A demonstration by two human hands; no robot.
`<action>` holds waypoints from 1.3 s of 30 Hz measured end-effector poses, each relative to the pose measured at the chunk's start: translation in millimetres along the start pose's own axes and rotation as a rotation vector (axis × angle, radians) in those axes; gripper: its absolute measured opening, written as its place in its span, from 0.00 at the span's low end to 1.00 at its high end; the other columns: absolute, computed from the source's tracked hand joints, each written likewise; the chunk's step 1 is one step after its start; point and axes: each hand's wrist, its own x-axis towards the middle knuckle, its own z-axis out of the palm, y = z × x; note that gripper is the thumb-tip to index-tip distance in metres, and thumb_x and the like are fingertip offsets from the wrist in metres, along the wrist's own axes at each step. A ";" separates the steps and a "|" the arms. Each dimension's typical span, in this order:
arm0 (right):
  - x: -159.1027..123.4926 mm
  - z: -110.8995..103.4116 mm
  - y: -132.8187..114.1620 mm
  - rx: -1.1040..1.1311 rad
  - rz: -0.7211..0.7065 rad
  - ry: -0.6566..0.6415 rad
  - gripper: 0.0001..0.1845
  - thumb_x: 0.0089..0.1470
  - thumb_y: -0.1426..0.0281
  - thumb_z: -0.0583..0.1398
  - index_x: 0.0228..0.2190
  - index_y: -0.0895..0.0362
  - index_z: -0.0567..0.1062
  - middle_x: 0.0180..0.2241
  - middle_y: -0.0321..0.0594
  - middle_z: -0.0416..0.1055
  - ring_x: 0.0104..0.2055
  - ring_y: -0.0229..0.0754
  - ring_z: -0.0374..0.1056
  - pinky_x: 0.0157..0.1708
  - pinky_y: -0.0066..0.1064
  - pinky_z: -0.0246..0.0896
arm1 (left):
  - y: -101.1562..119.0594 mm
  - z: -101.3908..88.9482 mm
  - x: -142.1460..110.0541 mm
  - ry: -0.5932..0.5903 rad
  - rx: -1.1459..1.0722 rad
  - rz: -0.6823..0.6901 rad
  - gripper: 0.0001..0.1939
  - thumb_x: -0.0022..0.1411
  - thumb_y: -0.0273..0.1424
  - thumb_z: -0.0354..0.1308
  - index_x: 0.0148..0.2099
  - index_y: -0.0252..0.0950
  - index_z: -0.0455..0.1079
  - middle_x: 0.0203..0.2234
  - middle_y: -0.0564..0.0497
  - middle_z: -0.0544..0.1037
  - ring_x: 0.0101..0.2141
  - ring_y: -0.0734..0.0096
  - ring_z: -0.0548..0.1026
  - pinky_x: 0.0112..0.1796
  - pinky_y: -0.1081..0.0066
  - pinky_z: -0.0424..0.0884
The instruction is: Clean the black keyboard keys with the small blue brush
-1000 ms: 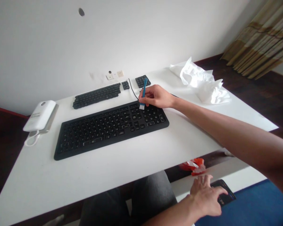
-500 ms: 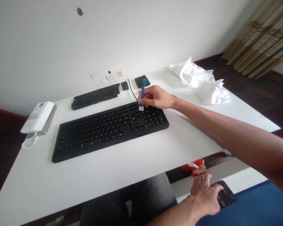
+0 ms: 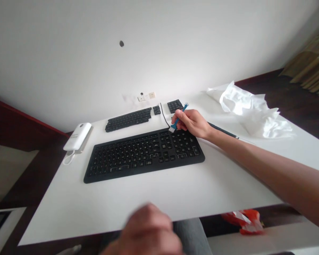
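My right hand (image 3: 192,122) pinches a small blue cleaning brush (image 3: 174,124) with white bristles at its lower end and a splayed blue tip above. The bristles are over the upper right part of a black keyboard (image 3: 149,166), near its back edge; I cannot tell whether they touch. Most of the keyboard's key positions show bare sockets without caps. Blurred by motion, my left hand (image 3: 150,232) is in front of the table's near edge, its fingers curled. Anything inside them is hidden.
Behind the keyboard lie removed black keycaps (image 3: 129,119) in groups, including a number block (image 3: 174,105). A white power bank (image 3: 78,136) with a cable is at left. Crumpled white wrapping (image 3: 255,109) and a slim black rod (image 3: 223,130) are at right. A red bag (image 3: 251,221) is below.
My left hand has left the phone at lower right and come to the bottom middle. The brush has tilted, its top now leaning right. The view has shifted.
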 end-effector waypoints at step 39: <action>-2.0 -2.3 -6.5 0.005 0.101 -0.134 0.38 0.66 0.41 0.52 0.29 0.59 0.82 0.19 0.40 0.73 0.21 0.38 0.66 0.26 0.32 0.59 | -280.4 -39.8 -20.9 -0.215 -0.006 -0.782 0.20 0.69 0.45 0.50 0.45 0.39 0.78 0.46 0.49 0.83 0.46 0.57 0.77 0.48 0.66 0.70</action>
